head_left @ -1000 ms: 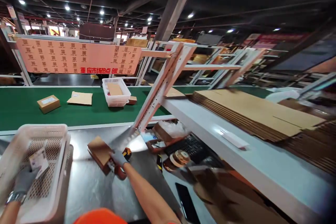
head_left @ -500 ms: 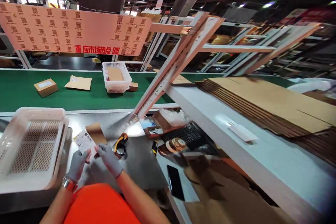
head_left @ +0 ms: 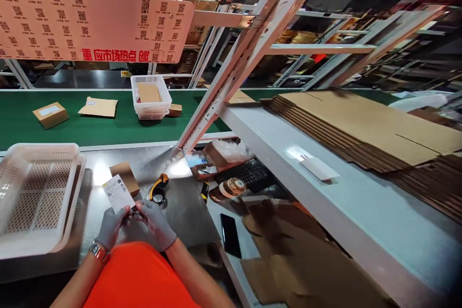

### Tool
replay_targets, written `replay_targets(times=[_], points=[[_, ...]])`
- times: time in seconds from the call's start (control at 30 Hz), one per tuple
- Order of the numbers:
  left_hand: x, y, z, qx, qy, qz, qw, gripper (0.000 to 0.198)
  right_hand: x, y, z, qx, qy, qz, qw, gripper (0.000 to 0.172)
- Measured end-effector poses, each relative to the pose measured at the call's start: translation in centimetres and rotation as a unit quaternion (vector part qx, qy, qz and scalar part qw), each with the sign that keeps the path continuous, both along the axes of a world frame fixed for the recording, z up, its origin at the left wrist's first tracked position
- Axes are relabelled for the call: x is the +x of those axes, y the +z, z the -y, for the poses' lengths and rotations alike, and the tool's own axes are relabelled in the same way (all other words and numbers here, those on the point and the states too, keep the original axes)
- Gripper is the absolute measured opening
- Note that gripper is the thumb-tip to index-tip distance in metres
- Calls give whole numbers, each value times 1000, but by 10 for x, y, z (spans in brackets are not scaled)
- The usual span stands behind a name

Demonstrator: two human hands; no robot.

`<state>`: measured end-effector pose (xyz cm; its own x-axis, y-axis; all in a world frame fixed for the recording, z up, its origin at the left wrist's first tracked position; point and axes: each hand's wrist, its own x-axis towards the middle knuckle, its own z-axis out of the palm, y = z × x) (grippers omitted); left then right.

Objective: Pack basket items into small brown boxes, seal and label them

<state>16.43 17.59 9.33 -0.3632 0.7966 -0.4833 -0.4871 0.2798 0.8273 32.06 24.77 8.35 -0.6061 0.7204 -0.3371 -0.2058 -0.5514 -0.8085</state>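
Near edge of the steel worktop [head_left: 180, 211], seen from beside the person. Both gloved hands are raised over the worktop, close in front of the orange-clad body. The left hand [head_left: 110, 225] has its grip pinched on the lower edge of a printed slip [head_left: 117, 193], which stands up from the fingers with its printed face toward the person. The right hand [head_left: 157, 224] has its grip closed on the same lower edge, its fingertips meeting those of the left.

Just beyond the slip lies a small cardboard box [head_left: 124, 176], flat on the worktop. A tape dispenser [head_left: 159, 190] rests to the right of it. A white basket [head_left: 36, 197] stands at the left end of the worktop.

Farther off runs a green conveyor belt [head_left: 108, 127] carrying parcels. At right, a dark phone [head_left: 230, 235] and a keyboard [head_left: 252, 173] lie on a lower level, under a white shelf [head_left: 361, 211] that bears flattened cartons [head_left: 361, 122].
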Motion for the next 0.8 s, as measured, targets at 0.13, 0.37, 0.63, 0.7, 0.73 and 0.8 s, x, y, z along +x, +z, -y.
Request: replay_targets(times=[0.13, 0.37, 0.63, 0.7, 0.73, 0.8], points=[[5, -4, 1, -4, 0, 5, 1000, 41, 3, 2, -1, -26, -13, -3, 1000, 60], [11, -2, 0, -10, 11, 10, 1000, 26, 7, 8, -2, -25, -7, 4, 1000, 68], [18, 1, -2, -10, -7, 34, 999, 32, 12, 7, -4, -17, -5, 12, 1000, 66], [20, 1, -3, -11, -20, 39, 999, 32, 14, 5, -4, -13, -6, 5, 1000, 63], [20, 1, -3, -11, -27, 38, 999, 33, 15, 3, -4, -11, -8, 0, 1000, 62], [21, -1, -4, -11, -47, 28, 998, 37, 16, 1, -4, -2, -14, -10, 1000, 61]])
